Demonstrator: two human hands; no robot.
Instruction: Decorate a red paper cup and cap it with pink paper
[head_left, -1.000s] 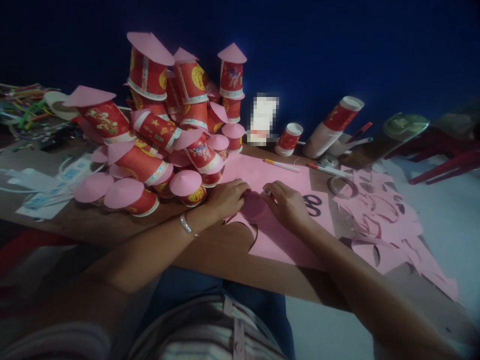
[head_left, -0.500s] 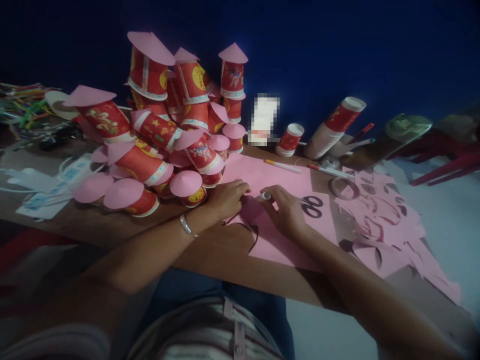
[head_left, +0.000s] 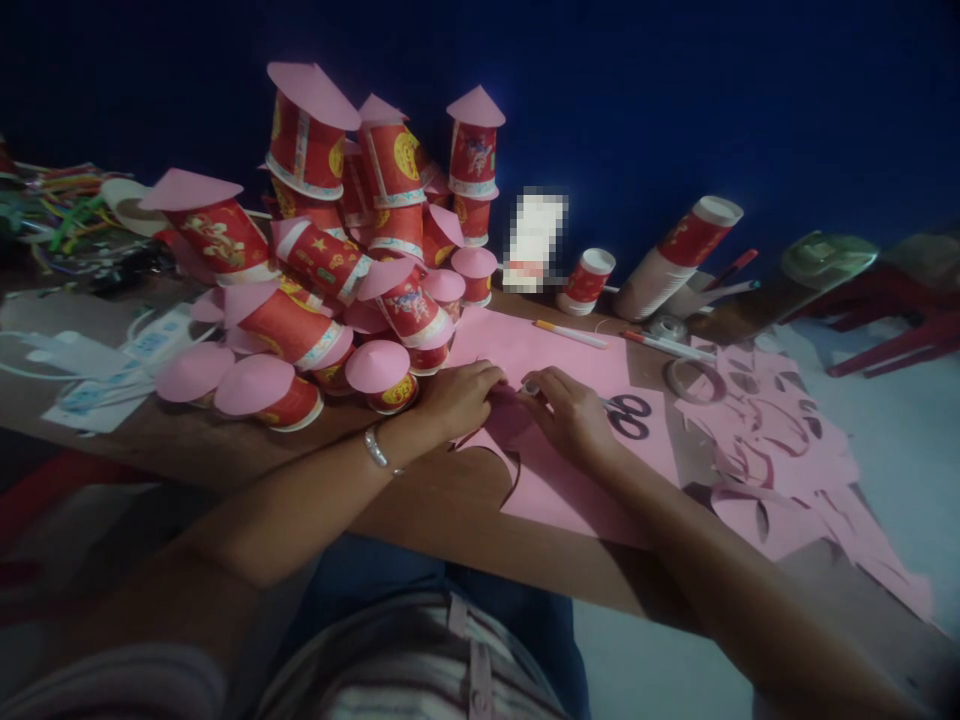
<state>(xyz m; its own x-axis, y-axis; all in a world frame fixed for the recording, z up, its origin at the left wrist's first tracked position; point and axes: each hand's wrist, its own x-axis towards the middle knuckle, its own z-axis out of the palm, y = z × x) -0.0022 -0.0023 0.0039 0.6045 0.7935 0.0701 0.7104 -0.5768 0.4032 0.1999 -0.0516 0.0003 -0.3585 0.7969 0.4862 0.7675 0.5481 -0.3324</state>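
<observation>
My left hand is closed, its fingertips at the left edge of a small pink paper piece. Facing it, my right hand has its thumb and fingers pinched together around a short white cylinder, its round end showing; its exact kind is not clear. Both hands are low over pink paper sheets, and the fingers partly cover the small piece. Just right of my right hand, black-handled scissors lie on the sheet with their blades mostly hidden.
Red paper cups with pink cone tops are heaped at the left. A stack of cups leans at the back, beside a single red cup. Markers, a tape roll and pink paper scraps lie rightward.
My hands have come slightly closer together over the small pink piece. The right fingers now cover more of the white cylinder. The whole view has shifted slightly.
</observation>
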